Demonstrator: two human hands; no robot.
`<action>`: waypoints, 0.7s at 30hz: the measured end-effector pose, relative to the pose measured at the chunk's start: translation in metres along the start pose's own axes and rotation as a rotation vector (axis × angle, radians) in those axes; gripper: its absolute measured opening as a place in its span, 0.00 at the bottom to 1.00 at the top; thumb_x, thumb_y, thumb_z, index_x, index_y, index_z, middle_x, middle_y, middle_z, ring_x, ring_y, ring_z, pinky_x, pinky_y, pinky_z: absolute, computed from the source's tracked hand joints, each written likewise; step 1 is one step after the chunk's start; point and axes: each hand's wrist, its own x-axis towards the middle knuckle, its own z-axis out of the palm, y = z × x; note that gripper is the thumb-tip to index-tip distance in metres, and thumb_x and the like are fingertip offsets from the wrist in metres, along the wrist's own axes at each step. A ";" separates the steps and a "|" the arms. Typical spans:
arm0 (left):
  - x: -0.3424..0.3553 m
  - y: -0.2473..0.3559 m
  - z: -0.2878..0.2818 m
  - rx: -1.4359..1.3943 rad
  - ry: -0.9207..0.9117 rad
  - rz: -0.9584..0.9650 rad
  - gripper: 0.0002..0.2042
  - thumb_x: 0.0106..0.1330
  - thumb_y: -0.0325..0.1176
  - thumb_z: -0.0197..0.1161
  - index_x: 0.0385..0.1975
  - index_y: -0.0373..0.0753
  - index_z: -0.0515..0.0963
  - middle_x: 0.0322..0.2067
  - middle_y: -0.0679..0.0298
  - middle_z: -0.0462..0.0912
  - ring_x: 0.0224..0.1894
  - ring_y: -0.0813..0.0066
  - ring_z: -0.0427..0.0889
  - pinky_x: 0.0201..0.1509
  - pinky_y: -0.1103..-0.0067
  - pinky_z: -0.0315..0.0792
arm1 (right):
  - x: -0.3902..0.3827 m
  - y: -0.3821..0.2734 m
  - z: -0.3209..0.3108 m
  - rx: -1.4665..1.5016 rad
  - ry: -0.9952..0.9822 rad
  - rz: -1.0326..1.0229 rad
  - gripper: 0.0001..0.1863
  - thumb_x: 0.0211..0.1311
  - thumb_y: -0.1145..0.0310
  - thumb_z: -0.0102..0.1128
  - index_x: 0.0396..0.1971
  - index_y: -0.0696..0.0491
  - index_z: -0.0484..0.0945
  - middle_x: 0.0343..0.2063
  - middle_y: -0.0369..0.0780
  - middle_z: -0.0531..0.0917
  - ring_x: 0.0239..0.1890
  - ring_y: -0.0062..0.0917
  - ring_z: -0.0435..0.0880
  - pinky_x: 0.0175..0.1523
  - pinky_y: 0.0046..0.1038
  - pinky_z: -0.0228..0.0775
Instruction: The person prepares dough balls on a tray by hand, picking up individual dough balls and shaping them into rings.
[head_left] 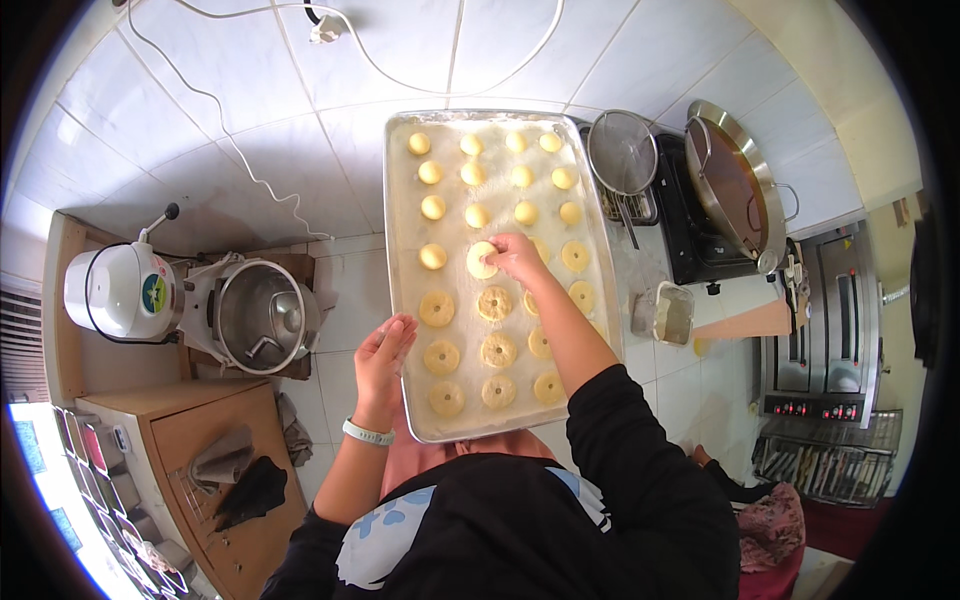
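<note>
A large metal baking tray point(606, 395) dusted with flour carries rows of pale dough. Round dough balls point(476, 215) fill the far rows, and flattened dough rings point(497, 350) with small centre holes lie in the near rows. My right hand point(518, 260) reaches over the middle of the tray, its fingers closed at the right edge of a flattened dough round point(481, 260). The fingers cover part of that round, so whether it is lifted cannot be told. Beside the tray's left edge, my left hand point(382, 355) is raised with fingers stretched out, holding nothing.
At left stands a white stand mixer point(120, 290) with a steel bowl point(262, 317). To the right, a mesh strainer point(622, 150) lies near a black stove point(690, 220) bearing a wide pan of brown liquid point(740, 185). A clear plastic container point(668, 313) sits nearer, and an oven point(825, 320) stands farther right.
</note>
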 end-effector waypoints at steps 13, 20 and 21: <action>0.008 -0.006 0.004 0.149 0.004 0.091 0.11 0.64 0.30 0.58 0.41 0.28 0.75 0.39 0.57 0.80 0.44 0.68 0.79 0.53 0.74 0.72 | -0.172 0.040 -0.235 -0.836 0.734 -0.008 0.11 0.50 0.73 0.56 0.35 0.57 0.80 0.28 0.48 0.82 0.31 0.37 0.82 0.38 0.30 0.72; 0.085 -0.029 0.071 1.290 -0.283 0.609 0.12 0.61 0.32 0.58 0.39 0.30 0.76 0.37 0.51 0.78 0.38 0.59 0.79 0.44 0.74 0.72 | -0.162 -0.003 -0.170 -0.421 0.718 -0.090 0.11 0.54 0.68 0.61 0.34 0.59 0.80 0.22 0.40 0.82 0.25 0.21 0.80 0.33 0.23 0.70; 0.101 -0.036 0.077 1.291 -0.294 0.619 0.12 0.61 0.32 0.58 0.39 0.30 0.76 0.37 0.51 0.78 0.38 0.59 0.79 0.44 0.74 0.72 | -0.161 -0.006 -0.160 -0.417 0.732 -0.091 0.11 0.54 0.68 0.61 0.34 0.59 0.80 0.22 0.40 0.82 0.25 0.21 0.80 0.33 0.23 0.70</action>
